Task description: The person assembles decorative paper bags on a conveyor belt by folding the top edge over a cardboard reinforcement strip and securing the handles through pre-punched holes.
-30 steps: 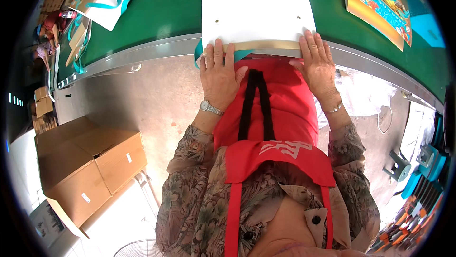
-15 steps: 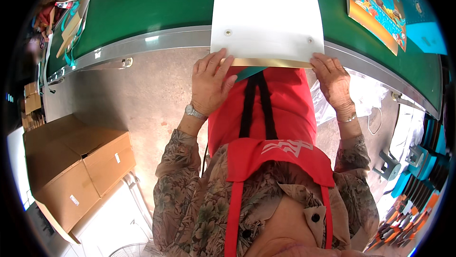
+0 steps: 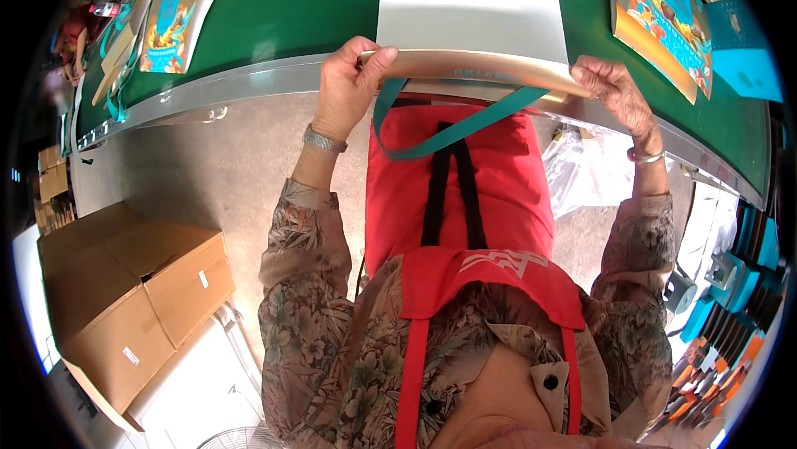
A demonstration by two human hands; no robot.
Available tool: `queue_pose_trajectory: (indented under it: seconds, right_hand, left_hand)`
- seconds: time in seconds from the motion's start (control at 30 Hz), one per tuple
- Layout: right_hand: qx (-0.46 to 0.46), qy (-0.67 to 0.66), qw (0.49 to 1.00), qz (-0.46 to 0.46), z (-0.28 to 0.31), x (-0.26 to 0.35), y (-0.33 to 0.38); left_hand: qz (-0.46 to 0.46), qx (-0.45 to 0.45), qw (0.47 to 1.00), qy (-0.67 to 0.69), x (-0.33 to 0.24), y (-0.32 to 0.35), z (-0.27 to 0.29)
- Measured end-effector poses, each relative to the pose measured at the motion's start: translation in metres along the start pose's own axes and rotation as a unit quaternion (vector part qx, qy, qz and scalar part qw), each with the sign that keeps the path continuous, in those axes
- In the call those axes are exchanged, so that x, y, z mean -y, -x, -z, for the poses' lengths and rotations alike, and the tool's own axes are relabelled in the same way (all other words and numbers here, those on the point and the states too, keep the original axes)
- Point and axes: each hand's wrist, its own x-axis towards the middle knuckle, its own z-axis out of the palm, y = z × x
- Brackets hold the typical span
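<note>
Paper bag (image 3: 465, 9), flat, white side up, lies on the green worktop (image 3: 307, 9) with its gold mouth edge (image 3: 473, 67) lifted at the near rim, right in front of you. A teal ribbon handle (image 3: 440, 129) hangs from that edge in a loop over your red apron (image 3: 457, 191).

Your left hand (image 3: 349, 83) pinches the left end of the gold edge, thumb on top, fingers (image 3: 378, 58) curled together and clamped on it. Your right hand (image 3: 614, 92) grips the right end the same way, fingers closed over the fold; the fingertips underneath are hidden.

Judging from the grip, the step in hand looks like opening or folding the mouth. To do it well:
- Keep both hands level, so the edge lifts straight and does not twist.
- Hold by the folded band only, not the white face, to avoid creasing or marking it.
- Let the handle hang free; check it does not get trapped under the fold.
- Keep the bag's body flat on the worktop as an anchor.

Around you: 1 printed orange-and-teal bag (image 3: 660, 17) lies to the right on the worktop, more flat printed bags (image 3: 170, 13) at far left. 2 cardboard boxes (image 3: 133, 291) stand on the floor to your left.
</note>
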Motion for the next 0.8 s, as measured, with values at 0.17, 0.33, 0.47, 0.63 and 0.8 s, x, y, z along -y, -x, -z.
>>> queue_pose_trajectory:
  seconds: [0.17, 0.33, 0.47, 0.63, 0.8]
  right_hand:
    - [-0.001, -0.052, 0.994, -0.095, 0.009, -0.012, -0.030]
    - [-0.037, -0.050, 0.993, -0.097, -0.001, -0.030, -0.039]
    - [-0.044, 0.099, 0.980, -0.168, -0.004, -0.029, -0.046]
    - [-0.081, 0.342, 0.920, -0.172, -0.014, -0.016, -0.041]
    - [-0.223, 0.404, 0.880, 0.114, -0.034, -0.005, -0.038]
  left_hand:
    - [0.061, 0.056, 0.992, -0.094, 0.007, -0.040, 0.005]
    - [0.180, 0.085, 0.965, -0.169, 0.019, -0.067, 0.002]
    - [0.190, 0.110, 0.927, -0.303, 0.019, -0.075, -0.006]
    - [0.148, 0.113, 0.877, -0.442, 0.011, -0.067, -0.015]
    - [0.147, 0.129, 0.897, -0.397, 0.011, -0.065, -0.009]
